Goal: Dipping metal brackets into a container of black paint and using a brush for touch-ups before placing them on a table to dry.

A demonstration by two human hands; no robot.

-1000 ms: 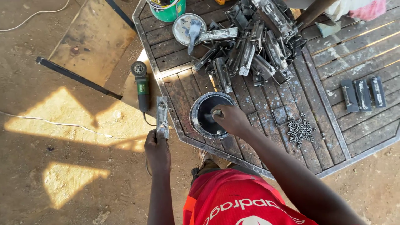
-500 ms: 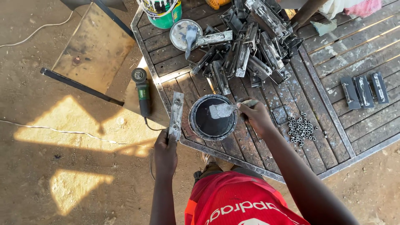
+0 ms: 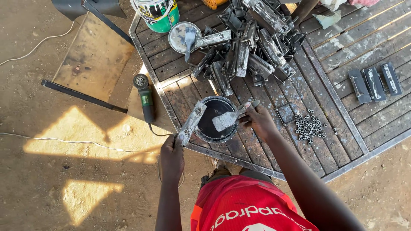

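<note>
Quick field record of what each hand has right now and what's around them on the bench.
left hand: grips flat metal strip, tilted over the tin's edge
right hand: holds putty knife, blade over the tin
round tin: dark contents, on slatted table
nearby: angle grinder, pile of metal brackets, small nuts, green paint can

Angle grinder [image 3: 144,99] left of tin [image 3: 215,119] on table [image 3: 342,141]

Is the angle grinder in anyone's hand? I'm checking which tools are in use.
No: the angle grinder lies by the table's edge, while the left hand holds a metal strip and the right hand a putty knife.
</note>
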